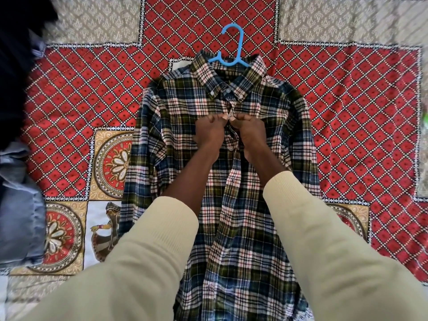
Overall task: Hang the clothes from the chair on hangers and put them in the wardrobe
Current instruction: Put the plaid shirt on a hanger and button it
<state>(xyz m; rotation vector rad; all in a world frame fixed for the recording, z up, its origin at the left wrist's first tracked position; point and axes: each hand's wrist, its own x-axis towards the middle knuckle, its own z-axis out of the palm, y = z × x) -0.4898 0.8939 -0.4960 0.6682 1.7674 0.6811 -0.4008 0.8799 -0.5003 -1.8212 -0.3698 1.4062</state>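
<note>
Both hands (230,129) pinch the plaid shirt's (243,205) placket (hanger (232,46) inside).

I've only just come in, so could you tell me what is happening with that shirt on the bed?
A person is buttoning a plaid shirt that lies flat, front up, on a patterned bedspread. A blue hanger is already inside it, its hook sticking out past the collar. The left hand and the right hand meet at the placket just below the collar, each pinching the fabric there. The shirt front below the hands looks open. Blue-grey clothes lie at the left edge.
</note>
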